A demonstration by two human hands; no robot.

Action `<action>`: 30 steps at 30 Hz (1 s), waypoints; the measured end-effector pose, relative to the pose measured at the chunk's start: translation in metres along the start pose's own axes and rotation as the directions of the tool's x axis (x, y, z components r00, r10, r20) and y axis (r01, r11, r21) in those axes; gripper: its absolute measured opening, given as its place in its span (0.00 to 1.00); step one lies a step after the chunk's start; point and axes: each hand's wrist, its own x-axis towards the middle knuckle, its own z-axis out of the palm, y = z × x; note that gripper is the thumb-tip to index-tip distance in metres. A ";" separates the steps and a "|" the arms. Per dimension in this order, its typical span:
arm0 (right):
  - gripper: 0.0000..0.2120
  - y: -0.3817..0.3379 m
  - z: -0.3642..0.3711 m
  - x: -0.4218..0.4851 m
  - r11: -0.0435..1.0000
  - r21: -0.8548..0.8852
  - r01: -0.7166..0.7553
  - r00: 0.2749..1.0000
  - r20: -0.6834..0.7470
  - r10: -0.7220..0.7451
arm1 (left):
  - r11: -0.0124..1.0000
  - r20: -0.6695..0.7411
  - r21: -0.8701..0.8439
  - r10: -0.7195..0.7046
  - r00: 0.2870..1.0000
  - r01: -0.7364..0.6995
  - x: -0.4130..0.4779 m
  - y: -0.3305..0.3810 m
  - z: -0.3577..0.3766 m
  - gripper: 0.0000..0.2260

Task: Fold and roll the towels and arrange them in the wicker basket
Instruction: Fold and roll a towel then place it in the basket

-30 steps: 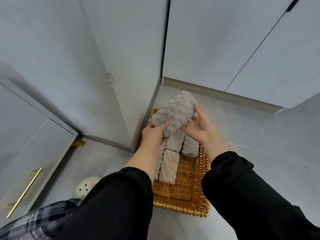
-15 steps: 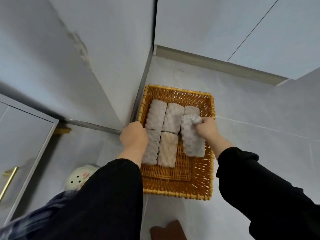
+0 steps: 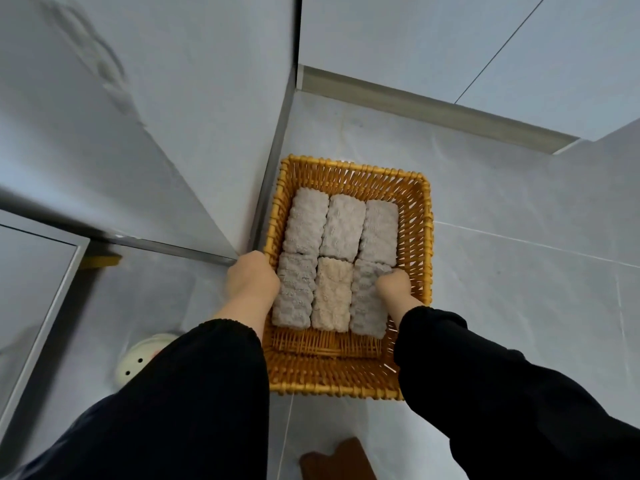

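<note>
Right grip pinches the near-right towel; left grip curls over the wicker basket rim.

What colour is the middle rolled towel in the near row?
Cream rolled towel; head view.

Pale grey tiled floor crossed by thin grout lines. At the far side, glossy grey wall panels split by a dark vertical seam and a slanted joint, edged below by a dull skirting strip. At left, a projecting grey panel, smeared by motion blur. Lower left, a grey cabinet door with a light frame, a small yellow piece just beside its far corner. Nearby on the floor, a cream round object with small holes, partly hidden. At the bottom edge, a brown wooden shape. Soft, even light
</note>
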 end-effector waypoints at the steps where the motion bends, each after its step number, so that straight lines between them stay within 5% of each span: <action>1: 0.16 0.001 0.002 0.001 0.999 0.022 0.027 0.999 -0.022 -0.026 | 1.000 0.001 -0.008 -0.003 1.000 0.003 0.000 0.000 0.000 0.10; 5: 0.15 0.013 0.013 -0.001 0.973 -0.100 0.210 0.952 -0.206 -0.226 | 1.000 0.001 -0.029 0.001 1.000 -0.001 0.000 -0.001 0.002 0.09; 9: 0.21 0.023 0.015 -0.017 0.799 -0.350 0.488 0.719 -0.358 -0.596 | 1.000 0.005 -0.025 -0.013 1.000 0.013 0.001 0.000 0.001 0.09; 11: 0.23 0.025 0.016 -0.024 0.663 -0.497 0.560 0.647 -0.238 -0.724 | 1.000 -0.003 -0.024 -0.012 1.000 0.012 0.000 0.000 0.002 0.09; 15: 0.38 0.042 0.019 -0.023 0.409 -0.655 0.635 0.704 0.272 -0.656 | 1.000 -0.017 -0.011 0.003 1.000 -0.003 -0.002 0.000 0.001 0.10; 19: 0.30 0.043 0.021 -0.012 0.560 -0.581 0.591 0.792 0.286 -0.539 | 1.000 -0.016 0.001 -0.001 1.000 0.001 -0.002 0.001 0.001 0.11; 22: 0.27 0.042 0.023 -0.004 0.575 -0.587 0.570 0.812 0.294 -0.504 | 1.000 -0.017 -0.001 0.001 1.000 -0.001 -0.001 0.000 0.002 0.08; 30: 0.23 0.044 0.025 -0.023 0.630 -0.511 0.585 0.762 0.080 -0.643 | 0.998 -0.077 -0.029 0.056 0.995 -0.058 -0.006 -0.003 0.004 0.08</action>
